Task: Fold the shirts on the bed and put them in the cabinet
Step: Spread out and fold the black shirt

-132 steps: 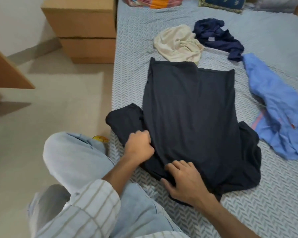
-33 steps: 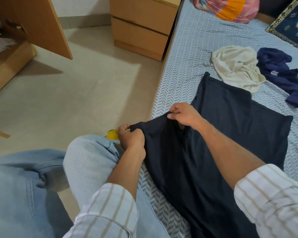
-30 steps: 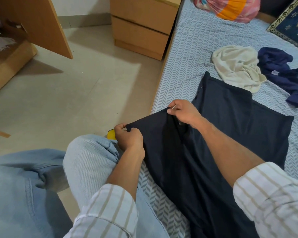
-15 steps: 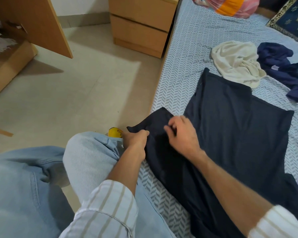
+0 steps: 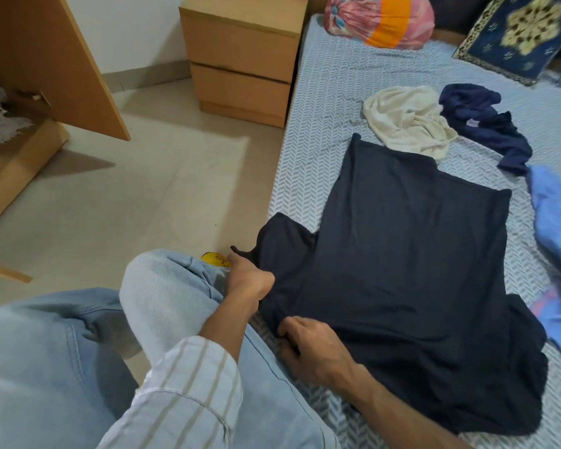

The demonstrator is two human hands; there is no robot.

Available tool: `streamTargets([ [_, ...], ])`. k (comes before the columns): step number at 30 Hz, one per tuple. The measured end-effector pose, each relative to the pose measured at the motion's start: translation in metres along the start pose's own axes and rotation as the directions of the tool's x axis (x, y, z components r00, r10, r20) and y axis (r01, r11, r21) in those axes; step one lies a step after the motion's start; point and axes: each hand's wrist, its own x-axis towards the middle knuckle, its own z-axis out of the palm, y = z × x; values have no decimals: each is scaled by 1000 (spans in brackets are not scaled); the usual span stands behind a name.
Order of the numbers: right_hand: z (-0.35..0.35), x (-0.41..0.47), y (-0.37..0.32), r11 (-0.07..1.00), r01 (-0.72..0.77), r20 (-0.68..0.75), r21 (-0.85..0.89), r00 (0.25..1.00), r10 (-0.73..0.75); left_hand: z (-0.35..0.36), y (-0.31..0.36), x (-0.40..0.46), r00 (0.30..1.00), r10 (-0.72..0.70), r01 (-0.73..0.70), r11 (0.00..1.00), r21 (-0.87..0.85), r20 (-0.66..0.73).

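Item: black shirt (image 5: 412, 264), spread flat at the bed's (image 5: 331, 102) near left edge. My left hand (image 5: 248, 280) pinches its sleeve; my right hand (image 5: 311, 348) grips the near hem. I judge: fold sleeve inward, flat, seams aligned.

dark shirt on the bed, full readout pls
The dark shirt is near-black, soft knit by its look, spread flat on the bed, hem toward the cream garment. One sleeve sticks out over the bed's edge. The left hand grips that sleeve; the right hand pinches the near edge.
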Motion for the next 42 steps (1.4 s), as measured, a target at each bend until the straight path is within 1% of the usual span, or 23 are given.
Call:
streamTargets([
  [2, -4, 0, 1, 1000, -4, 57, 16, 998, 3, 0, -1, -5, 1000, 29, -29, 982, 187, 0],
  [4, -10, 2, 4, 999, -7, 98, 42, 995, 2, 0, 0, -8, 998, 63, -63, 945, 320, 9],
  [6, -15, 8, 8, 995, -18, 108, 101, 994, 7, 2, 1, -9, 995, 100, -99, 899, 427, 19],
  [7, -19, 11, 11, 991, -30, 90, 127, 996, 19, 4, 2, -9, 991, 130, -120, 866, 486, 14],
  [9, -27, 20, 23, 983, -92, 36, 160, 996, 88, 7, 4, -8, 968, 251, -200, 782, 590, -5],
  [11, -38, 33, 40, 963, -182, -31, 197, 981, 192, 12, 5, -3, 899, 438, -341, 683, 646, 11],
  [14, -63, 60, 69, 920, -309, -140, 241, 927, 348, 25, 11, 12, 764, 634, -550, 541, 635, 121],
  [17, -96, 97, 107, 875, -413, -208, 252, 860, 465, 42, 25, 29, 645, 741, -698, 472, 539, 187],
  [18, -107, 112, 119, 862, -435, -227, 262, 840, 493, 47, 31, 32, 618, 762, -731, 465, 500, 194],
  [20, -129, 142, 148, 840, -464, -267, 281, 803, 533, 59, 46, 40, 597, 772, -763, 462, 452, 220],
  [24, -164, 204, 194, 825, -464, -299, 322, 777, 554, 73, 70, 57, 622, 741, -755, 482, 445, 254],
  [26, -178, 236, 219, 794, -488, -298, 362, 746, 595, 77, 81, 67, 636, 726, -747, 497, 441, 260],
  [28, -190, 264, 243, 757, -518, -302, 399, 705, 642, 79, 92, 73, 675, 693, -718, 538, 441, 254],
  [30, -199, 285, 264, 712, -563, -275, 420, 668, 691, 80, 100, 75, 730, 641, -667, 595, 448, 235],
  [33, -203, 305, 284, 668, -642, -239, 377, 629, 740, 80, 106, 73, 786, 571, -609, 650, 455, 236],
  [35, -202, 310, 291, 685, -670, -257, 286, 635, 728, 81, 109, 73, 800, 543, -594, 656, 466, 256],
  [38, -204, 317, 299, 695, -664, -292, 276, 631, 719, 84, 110, 74, 813, 520, -577, 661, 480, 262],
  [40, -206, 319, 304, 692, -650, -341, 314, 603, 721, 86, 110, 74, 822, 512, -562, 664, 493, 248],
  [42, -210, 318, 307, 676, -628, -408, 386, 541, 735, 88, 111, 74, 833, 507, -544, 679, 493, 220],
])
